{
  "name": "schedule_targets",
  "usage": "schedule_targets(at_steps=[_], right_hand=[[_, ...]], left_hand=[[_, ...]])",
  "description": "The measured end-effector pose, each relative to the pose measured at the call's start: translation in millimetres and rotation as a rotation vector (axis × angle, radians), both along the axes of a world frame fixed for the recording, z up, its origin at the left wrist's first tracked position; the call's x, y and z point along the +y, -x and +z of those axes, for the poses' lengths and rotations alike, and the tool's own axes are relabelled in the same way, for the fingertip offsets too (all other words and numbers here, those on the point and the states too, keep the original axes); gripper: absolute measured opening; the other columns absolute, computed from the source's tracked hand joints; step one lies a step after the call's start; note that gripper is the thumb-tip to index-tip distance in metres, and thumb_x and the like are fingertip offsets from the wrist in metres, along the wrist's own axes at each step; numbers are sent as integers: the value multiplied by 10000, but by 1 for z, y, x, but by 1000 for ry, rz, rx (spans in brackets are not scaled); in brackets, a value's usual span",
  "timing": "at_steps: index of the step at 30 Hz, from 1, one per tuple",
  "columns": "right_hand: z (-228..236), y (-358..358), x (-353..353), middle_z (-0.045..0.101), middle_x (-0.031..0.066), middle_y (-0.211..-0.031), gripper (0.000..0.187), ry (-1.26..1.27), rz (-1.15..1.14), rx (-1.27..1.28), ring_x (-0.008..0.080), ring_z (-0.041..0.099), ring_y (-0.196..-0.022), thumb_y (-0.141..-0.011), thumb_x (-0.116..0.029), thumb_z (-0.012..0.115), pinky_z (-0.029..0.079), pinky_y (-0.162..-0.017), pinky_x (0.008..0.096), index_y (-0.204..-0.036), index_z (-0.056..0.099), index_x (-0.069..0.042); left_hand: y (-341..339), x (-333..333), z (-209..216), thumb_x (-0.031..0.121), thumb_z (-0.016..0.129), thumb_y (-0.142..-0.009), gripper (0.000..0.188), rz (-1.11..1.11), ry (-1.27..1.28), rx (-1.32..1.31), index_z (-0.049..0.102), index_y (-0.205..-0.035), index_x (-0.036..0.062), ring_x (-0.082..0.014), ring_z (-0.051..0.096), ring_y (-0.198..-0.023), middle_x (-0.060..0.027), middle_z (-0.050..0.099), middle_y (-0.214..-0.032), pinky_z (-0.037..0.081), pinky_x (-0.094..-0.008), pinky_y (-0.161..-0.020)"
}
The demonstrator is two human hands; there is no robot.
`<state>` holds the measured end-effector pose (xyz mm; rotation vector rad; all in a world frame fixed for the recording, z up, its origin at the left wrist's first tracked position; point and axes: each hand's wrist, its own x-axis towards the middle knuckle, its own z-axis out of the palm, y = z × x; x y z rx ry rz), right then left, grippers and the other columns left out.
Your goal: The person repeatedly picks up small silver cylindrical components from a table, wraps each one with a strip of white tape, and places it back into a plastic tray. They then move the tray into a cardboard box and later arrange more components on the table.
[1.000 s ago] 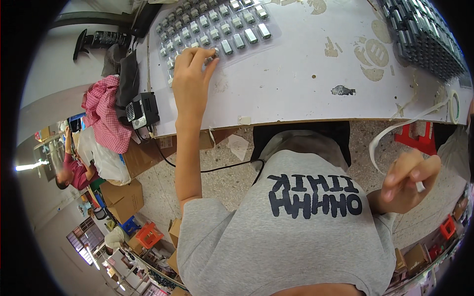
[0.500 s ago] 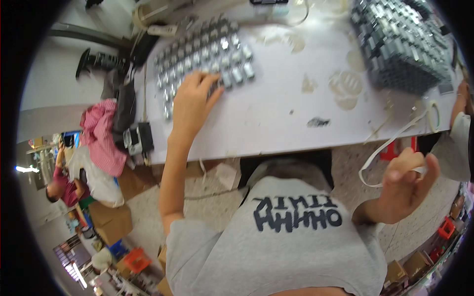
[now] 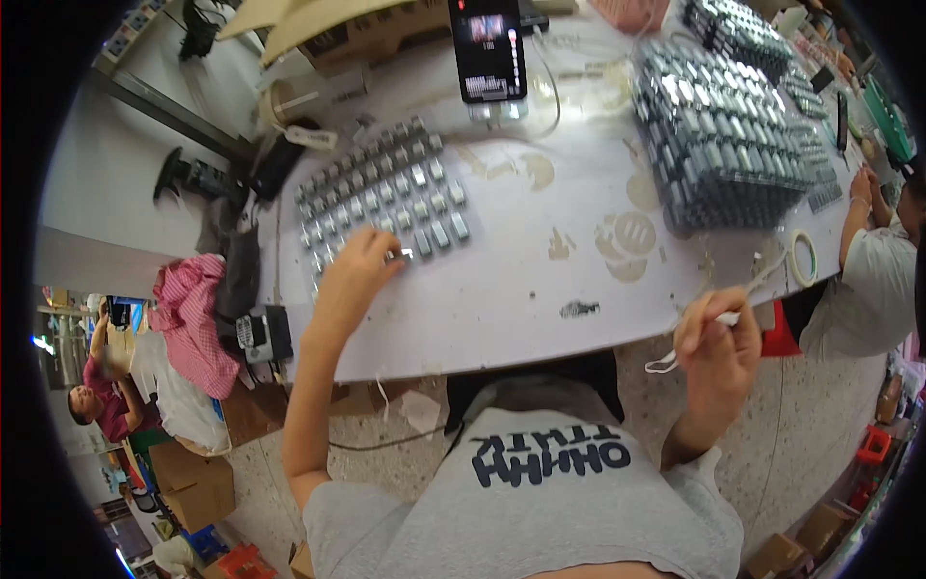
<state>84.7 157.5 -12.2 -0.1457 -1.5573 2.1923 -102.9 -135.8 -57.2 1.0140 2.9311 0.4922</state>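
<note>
On the left of the table lies a clear tray (image 3: 461,205) with rows of small silvery metal parts (image 3: 422,243). My left hand (image 3: 352,275) reaches over the tray's near edge. Its fingers are bent and drawn together on a part in the near row, whose shape they mostly hide. Above the table's front edge on the right, my right hand (image 3: 719,347) is raised with thumb and fingers pinched on a white cord (image 3: 662,366). A white end shows between the fingertips, and a loop hangs beside the hand.
Stacked trays of metal parts (image 3: 719,145) stand at the right, with a tape roll (image 3: 803,257) nearer the edge. A lit phone (image 3: 487,53) stands behind, beside a cardboard box (image 3: 367,34). A co-worker's sleeve (image 3: 873,280) shows at far right; another person (image 3: 111,396) is at left.
My view has tilted up, bringing in the phone and the box. My right hand has come up toward the table edge with the white cord. My left hand stays at the tray's near rows.
</note>
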Motion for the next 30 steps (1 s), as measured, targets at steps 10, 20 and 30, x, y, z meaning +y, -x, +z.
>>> schedule_targets(at_steps=[10, 20, 30], right_hand=[[10, 11, -16, 613, 106, -792, 149, -51, 233, -200, 44, 485, -566, -866, -47, 469, 374, -499, 149, -1007, 500, -9], [21, 31, -34, 583, 61, -807, 78, -218, 479, -246, 55, 529, -699, -845, -33, 505, 397, -543, 158, -897, 527, 21], [21, 48, -30, 559, 15, -736, 110, -156, 462, -179, 47, 508, -659, -840, -94, 545, 414, -589, 172, -866, 522, 11]], left_hand=[[-15, 2, 11, -20, 605, -686, 243, -37, -207, 100, 549, -914, 38, -226, 545, -770, -81, 523, -849, 458, -309, -654], [-92, 98, 29, -12, 506, -820, 255, -105, -1147, -767, 444, -1066, 2, -128, 568, -808, -116, 573, -937, 473, -242, -706], [-104, 112, 50, -37, 554, -788, 446, -29, -1107, -729, 434, -1211, 38, -156, 561, -909, -115, 557, -1011, 489, -263, -760]])
